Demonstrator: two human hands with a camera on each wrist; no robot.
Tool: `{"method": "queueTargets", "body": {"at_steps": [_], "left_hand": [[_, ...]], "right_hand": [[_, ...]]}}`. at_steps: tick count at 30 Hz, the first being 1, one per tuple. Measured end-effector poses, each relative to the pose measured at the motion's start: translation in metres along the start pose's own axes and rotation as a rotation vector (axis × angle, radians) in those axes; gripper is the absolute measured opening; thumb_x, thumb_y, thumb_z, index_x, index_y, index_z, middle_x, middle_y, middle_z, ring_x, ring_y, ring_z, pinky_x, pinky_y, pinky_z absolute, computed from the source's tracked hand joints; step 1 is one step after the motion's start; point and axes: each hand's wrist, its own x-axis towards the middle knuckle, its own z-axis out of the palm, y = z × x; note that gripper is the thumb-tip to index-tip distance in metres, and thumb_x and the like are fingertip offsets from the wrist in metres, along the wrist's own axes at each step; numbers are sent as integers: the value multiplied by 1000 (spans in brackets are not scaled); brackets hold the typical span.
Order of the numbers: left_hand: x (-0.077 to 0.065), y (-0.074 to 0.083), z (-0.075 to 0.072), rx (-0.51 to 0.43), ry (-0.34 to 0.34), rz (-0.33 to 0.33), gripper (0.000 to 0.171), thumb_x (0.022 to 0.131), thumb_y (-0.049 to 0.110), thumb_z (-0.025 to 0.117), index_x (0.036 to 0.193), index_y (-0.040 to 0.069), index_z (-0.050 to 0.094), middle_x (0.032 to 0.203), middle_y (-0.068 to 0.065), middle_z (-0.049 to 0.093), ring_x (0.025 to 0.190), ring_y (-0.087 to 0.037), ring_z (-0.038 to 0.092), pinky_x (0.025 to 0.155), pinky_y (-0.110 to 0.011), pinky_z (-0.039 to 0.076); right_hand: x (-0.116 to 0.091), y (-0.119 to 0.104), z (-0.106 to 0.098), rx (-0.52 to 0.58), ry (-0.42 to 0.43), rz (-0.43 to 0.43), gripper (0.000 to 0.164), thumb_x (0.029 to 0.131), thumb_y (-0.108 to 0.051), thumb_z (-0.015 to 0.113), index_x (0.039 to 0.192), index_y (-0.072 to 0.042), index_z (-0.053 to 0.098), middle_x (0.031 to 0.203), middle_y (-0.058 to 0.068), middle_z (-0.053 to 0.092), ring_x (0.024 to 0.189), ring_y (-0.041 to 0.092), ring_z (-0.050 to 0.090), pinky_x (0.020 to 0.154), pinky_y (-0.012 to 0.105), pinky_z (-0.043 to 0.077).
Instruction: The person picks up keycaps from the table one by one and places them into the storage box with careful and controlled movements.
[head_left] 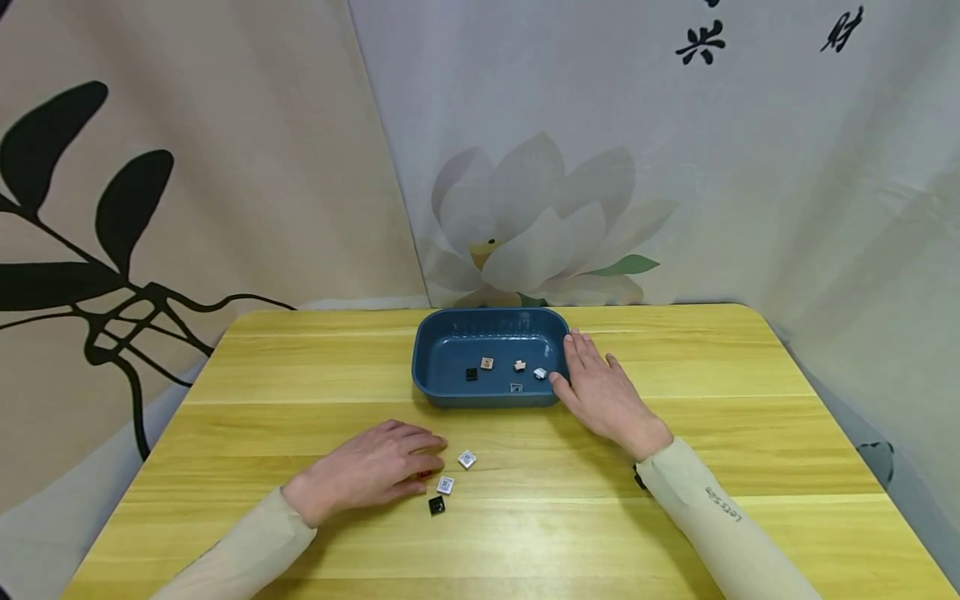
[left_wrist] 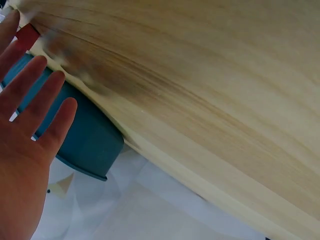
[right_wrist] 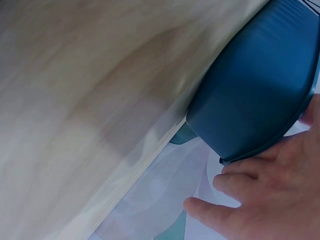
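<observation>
My left hand (head_left: 371, 467) is low over the table, left of the middle. Its thumb and index finger pinch a small red square piece (left_wrist: 28, 36), mostly hidden under the fingers in the head view. Beside the fingertips lie two small white square pieces (head_left: 446, 485) with printed faces and a black one (head_left: 437, 505). At the back stands a blue rectangular tray (head_left: 491, 401) with several small pieces (head_left: 487, 363) in it, black, white and pinkish. My right hand (head_left: 603, 396) rests against the tray's right rim, fingers stretched along it and thumb over the near right corner.
The wooden table (head_left: 300, 367) ends just behind the tray, with a printed cloth (head_left: 315, 167) hanging behind it. A small black piece (head_left: 640, 477) shows partly from under the right sleeve (head_left: 705, 508).
</observation>
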Motion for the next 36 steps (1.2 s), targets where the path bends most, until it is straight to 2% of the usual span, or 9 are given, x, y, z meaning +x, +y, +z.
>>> {"method": "queueTargets", "body": {"at_steps": [8,17,25,30,36], "left_hand": [[0,0,1,-17,66,35,17,97,25,75,113,22,79,122,4,71,111,-15,66,98,-39,54],[0,2,-1,-14,42,12,17,96,14,76,112,18,79,114,4,71,104,-13,66,93,-33,56],[-2,2,-4,-18,43,-10,28,92,1,75,116,14,78,117,2,72,106,-13,67,96,-32,56],[-1,2,-4,-25,92,-26,29,91,-3,75,115,13,77,118,1,71,106,-13,67,96,-30,56],[1,0,-11,10,170,-24,34,87,-7,77,116,10,76,118,-1,70,107,-15,67,96,-30,56]], "right_hand": [[0,1,1,3,1,2,75,111,-49,32,162,4,18,171,18,9,158,34,9,122,64,18],[1,1,2,1,4,2,75,111,-49,32,162,4,18,171,18,9,158,34,9,122,64,19],[1,1,2,5,7,-6,75,111,-49,33,162,5,19,171,19,9,158,35,9,122,65,19],[1,2,2,2,5,-6,75,111,-49,32,162,5,18,171,18,8,158,34,8,122,65,18],[1,2,3,7,5,-5,76,111,-49,32,162,4,18,171,18,8,159,34,8,122,64,18]]}}
